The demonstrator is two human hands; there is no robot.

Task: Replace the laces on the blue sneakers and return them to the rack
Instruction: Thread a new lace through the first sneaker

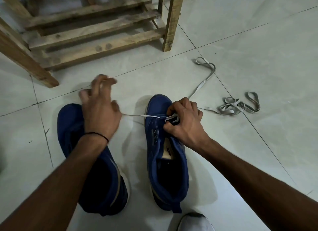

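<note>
Our left hand (100, 110) is pulling the white lace (137, 115) taut, its blurred fingers curling round the free end. Our right hand (185, 120) is pinching the lace at the front eyelets of the right blue sneaker (154, 144), which is standing on the floor (240, 41) beside the left blue sneaker (103, 196). We are judging the lacing barely begun. Next we are needing both ends evened, then crossed upward.

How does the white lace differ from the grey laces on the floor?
The white lace runs taut from the left hand to the right hand; the grey laces lie slack and looped on the tiles. The white lace is threaded into the right sneaker; the grey laces are in no shoe.
</note>
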